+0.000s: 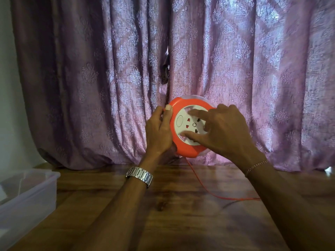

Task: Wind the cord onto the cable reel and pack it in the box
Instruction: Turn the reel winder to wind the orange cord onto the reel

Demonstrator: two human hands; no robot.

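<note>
The cable reel (pixel 188 127) — an orange round housing with a white socket face — is held up in the air over the far edge of the wooden table (pixel 181 214), in front of the purple curtain (pixel 235 69). The left hand (pixel 159 131) grips its left rim, thumb over the front edge and fingers curled round behind. The right hand (pixel 223 131) is spread with fingers nearly straight, its fingertips (pixel 192 111) pressing on the white centre disc; it clasps nothing. From the bottom of the reel the orange cord (pixel 208 190) hangs down to the table and trails off toward the right edge, passing under the right forearm, so a good length seems not yet wound in.

The step in hand looks to be the winding. To do it well, I judge the left hand should hold the housing steady while the right turns the disc in even sweeps, fingertips seated in the disc's openings so they do not slip. The cord should feed in straight from below — a kink or a snag under the forearm would likely jam it at the slot.

A clear plastic box (pixel 27 196) stands at the table's left edge, well apart from the reel, ready for packing.
</note>
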